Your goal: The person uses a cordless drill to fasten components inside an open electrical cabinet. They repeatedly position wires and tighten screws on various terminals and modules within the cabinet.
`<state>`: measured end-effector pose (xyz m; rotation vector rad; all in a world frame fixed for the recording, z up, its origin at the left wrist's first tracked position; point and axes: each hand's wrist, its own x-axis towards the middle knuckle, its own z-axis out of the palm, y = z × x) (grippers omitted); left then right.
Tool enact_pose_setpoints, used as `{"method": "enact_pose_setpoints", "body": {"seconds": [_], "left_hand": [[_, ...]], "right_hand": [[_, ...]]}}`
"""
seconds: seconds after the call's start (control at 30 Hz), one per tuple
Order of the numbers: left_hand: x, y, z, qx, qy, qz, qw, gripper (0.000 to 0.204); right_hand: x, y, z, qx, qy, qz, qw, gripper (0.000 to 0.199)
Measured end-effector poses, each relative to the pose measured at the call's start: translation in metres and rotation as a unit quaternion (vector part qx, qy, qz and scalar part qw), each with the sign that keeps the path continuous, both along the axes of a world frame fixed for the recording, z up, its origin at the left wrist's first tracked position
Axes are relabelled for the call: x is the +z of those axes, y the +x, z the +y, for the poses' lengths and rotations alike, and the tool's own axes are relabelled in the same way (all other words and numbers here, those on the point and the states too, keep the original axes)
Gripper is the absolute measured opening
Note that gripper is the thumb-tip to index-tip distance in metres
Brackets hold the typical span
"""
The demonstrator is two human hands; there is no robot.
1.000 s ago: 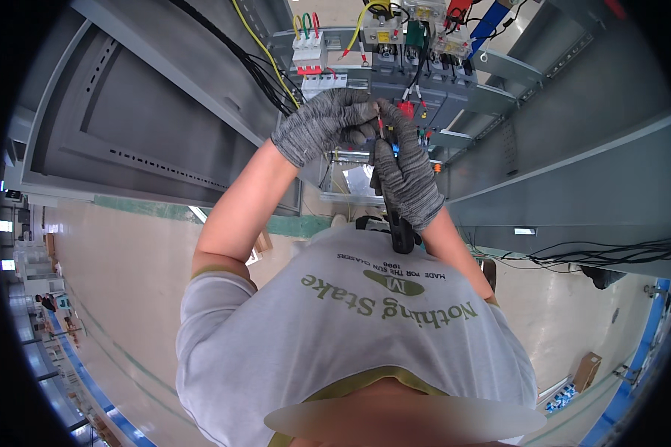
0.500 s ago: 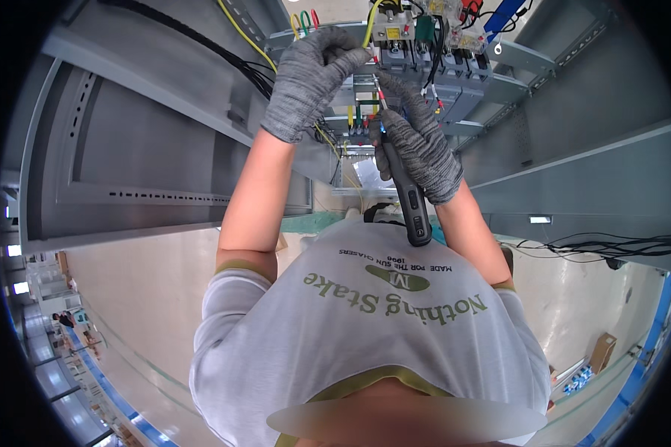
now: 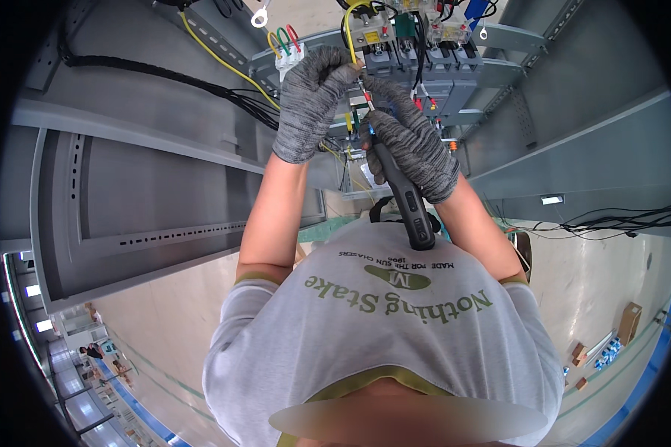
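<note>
Now the driver sits in my right hand, tip near my left hand, narrowed beside the yellow wire; from here I can't tell its hold. Likely lining up, calling for steadiness.

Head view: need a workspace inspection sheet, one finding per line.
Surface: open grey metal cabinet, slotted strips on its walls.
Job's things: black handheld tool, pointing up toward a grey electrical block; yellow wire above.
Grippers: two grey-gloved hands; right hand wrapped around the tool, left hand with fingertips at the yellow wire's lower end, grip unclear.
Clutter: cardboard box and blue-and-white items on the floor, right side.
Cables: black bundle at left; loose black cables at right.
Surroundings: another person, far left.
</note>
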<state>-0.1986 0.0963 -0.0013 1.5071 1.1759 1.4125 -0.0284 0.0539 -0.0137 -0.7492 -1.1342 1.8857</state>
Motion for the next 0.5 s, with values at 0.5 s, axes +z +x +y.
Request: {"method": "enact_pose_setpoints", "body": {"seconds": [0.5], "left_hand": [[-0.024, -0.003, 0.002, 0.015, 0.022, -0.048, 0.999, 0.019]], "right_hand": [[-0.008, 0.000, 0.004, -0.012, -0.032, 0.015, 0.999, 0.045]]}}
